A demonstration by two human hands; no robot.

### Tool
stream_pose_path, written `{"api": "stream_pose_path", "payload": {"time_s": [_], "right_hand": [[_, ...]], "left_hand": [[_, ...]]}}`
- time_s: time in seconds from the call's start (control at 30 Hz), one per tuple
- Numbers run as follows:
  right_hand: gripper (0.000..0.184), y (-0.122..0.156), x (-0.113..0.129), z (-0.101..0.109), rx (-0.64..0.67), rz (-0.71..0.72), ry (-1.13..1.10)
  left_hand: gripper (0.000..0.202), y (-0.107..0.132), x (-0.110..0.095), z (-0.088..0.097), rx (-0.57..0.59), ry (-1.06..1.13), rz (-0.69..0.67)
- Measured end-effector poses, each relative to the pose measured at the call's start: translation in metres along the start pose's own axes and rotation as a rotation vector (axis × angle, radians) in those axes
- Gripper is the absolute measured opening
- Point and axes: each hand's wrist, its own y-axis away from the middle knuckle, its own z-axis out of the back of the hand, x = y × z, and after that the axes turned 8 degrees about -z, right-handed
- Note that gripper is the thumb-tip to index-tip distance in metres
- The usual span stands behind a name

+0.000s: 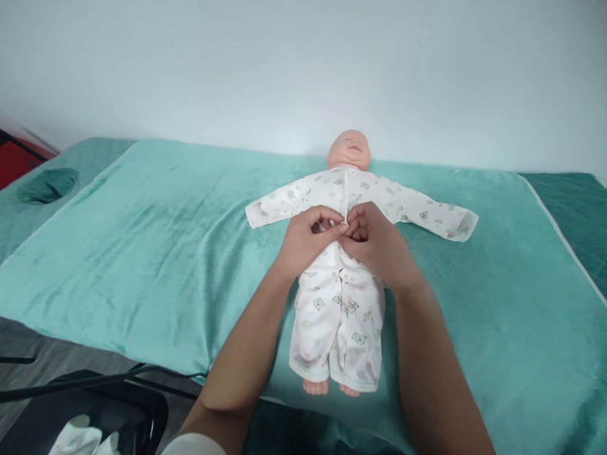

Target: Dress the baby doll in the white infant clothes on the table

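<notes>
A baby doll [349,150] lies on its back, dressed in a white printed long-sleeved top [315,188] and matching printed trousers [317,316]. Both sleeves spread out to the sides, and the doll's toes show below the trouser legs. My left hand [310,237] pinches the top's front edge at the middle of the chest. Close against it, my right hand [374,240] pinches the same front opening from the other side. The fingertips of both hands meet there, and whatever small fastening lies between them is hidden.
A green plush cover [156,240] spreads over the bed, with a face hole [47,185] at its left end. Behind stands a white wall [213,76]. At lower left are a black chair [109,411] and white printed cloth [78,436] on it.
</notes>
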Motion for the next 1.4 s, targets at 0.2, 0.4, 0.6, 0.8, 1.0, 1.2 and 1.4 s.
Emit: {"api": "stream_pose_path", "payload": {"time_s": [0.2, 0.4, 0.6, 0.8, 1.0, 1.2, 1.4], "right_hand": [[0.026, -0.0009, -0.003, 0.0032, 0.077, -0.019, -0.024], [0.028, 0.0013, -0.0008, 0.0052, 0.121, -0.028, -0.043], [0.029, 0.0021, -0.002, 0.006, 0.154, -0.047, -0.113], [0.021, 0.0005, -0.004, 0.0044, 0.173, -0.061, -0.22], [0.013, 0.0008, -0.0017, 0.005, 0.148, -0.083, -0.223], [0.016, 0.0008, -0.0008, 0.0043, 0.154, -0.084, -0.224], [0.018, 0.0001, -0.0014, 0.0036, 0.16, -0.077, -0.216]], "left_hand": [[0.011, 0.0008, -0.0057, -0.0023, -0.008, -0.06, -0.004], [0.015, 0.0016, -0.0095, -0.0028, -0.014, -0.099, 0.01], [0.014, 0.0024, -0.0088, -0.0025, -0.023, -0.072, 0.032], [0.015, 0.0031, -0.0043, -0.0022, -0.064, -0.021, 0.025], [0.008, 0.0029, -0.0019, 0.0003, -0.044, 0.036, -0.004], [0.014, 0.003, -0.0061, -0.0011, -0.009, -0.023, -0.004], [0.017, 0.0031, -0.0077, -0.0027, -0.024, -0.036, 0.014]]}}
